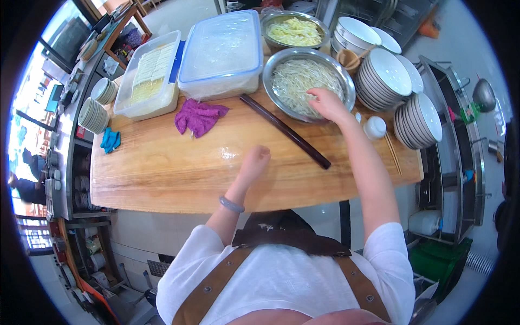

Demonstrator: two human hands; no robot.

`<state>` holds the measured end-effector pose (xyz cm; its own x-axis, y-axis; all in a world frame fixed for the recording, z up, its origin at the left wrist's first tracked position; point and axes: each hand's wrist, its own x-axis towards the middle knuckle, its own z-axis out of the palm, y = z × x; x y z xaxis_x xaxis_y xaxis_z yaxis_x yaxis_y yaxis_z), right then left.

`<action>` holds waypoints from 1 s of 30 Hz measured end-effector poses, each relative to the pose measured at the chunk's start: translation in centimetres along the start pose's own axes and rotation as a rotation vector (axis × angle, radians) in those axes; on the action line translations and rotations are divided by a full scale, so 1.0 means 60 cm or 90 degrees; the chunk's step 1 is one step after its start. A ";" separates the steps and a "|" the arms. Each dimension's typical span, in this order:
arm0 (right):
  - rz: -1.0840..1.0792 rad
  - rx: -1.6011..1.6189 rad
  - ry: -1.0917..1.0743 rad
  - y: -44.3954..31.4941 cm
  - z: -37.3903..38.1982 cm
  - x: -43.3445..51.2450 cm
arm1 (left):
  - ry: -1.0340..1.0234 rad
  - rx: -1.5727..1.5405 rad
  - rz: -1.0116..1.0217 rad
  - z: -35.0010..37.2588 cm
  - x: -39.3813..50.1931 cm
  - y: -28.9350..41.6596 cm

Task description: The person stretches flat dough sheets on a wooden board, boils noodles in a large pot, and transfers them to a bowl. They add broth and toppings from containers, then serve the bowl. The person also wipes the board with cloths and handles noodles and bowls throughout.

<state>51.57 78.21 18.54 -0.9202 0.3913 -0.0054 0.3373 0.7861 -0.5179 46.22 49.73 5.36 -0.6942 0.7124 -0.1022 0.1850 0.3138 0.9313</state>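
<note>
My right hand (327,105) reaches over the near right part of a steel bowl (269,87) of bean sprouts (298,81), its fingertips at the sprouts; whether they grip any cannot be told. My left hand (256,160) hovers over or rests on the wooden table (162,170), fingers curled, with nothing seen in it. Between the hands a dark wooden rolling pin (286,132) lies slantwise. Left of it is a crumpled purple cloth (200,117). Behind the sprouts stands a second steel bowl (270,40) with pale yellow-green shredded food (294,31).
Stacked white bowls (382,81), a white lidded jar (374,128) and chopsticks (393,152) stand or lie at right. A lidded plastic box (221,53), an open tub (174,87) of pale layered food, a blue cloth (110,140) and small bowl stacks (93,115) occupy the left.
</note>
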 end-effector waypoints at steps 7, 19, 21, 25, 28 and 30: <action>0.043 -0.209 -0.192 -0.003 0.074 0.126 | 0.017 -0.064 -0.117 -0.048 0.009 -0.052; -0.011 -0.183 -0.133 0.009 -0.018 0.125 | 0.008 -0.090 -0.059 -0.076 0.083 -0.024; -0.004 -0.043 -0.109 0.027 -0.019 0.132 | 0.008 -0.098 -0.065 -0.082 0.094 -0.024; 0.100 0.206 -0.132 0.035 -0.041 0.160 | -0.014 -0.096 -0.070 -0.090 0.103 -0.034; 0.152 0.348 -0.081 0.025 -0.084 0.221 | -0.025 -0.136 -0.062 -0.092 0.104 -0.038; 0.151 0.376 -0.028 0.025 -0.105 0.288 | -0.023 -0.192 -0.064 -0.094 0.103 -0.034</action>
<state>37.44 89.15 23.08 -0.8454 0.4922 -0.2074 0.3788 0.2787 -0.8825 37.63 49.99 4.80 -0.6725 0.7108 -0.2062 -0.1013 0.1876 0.9770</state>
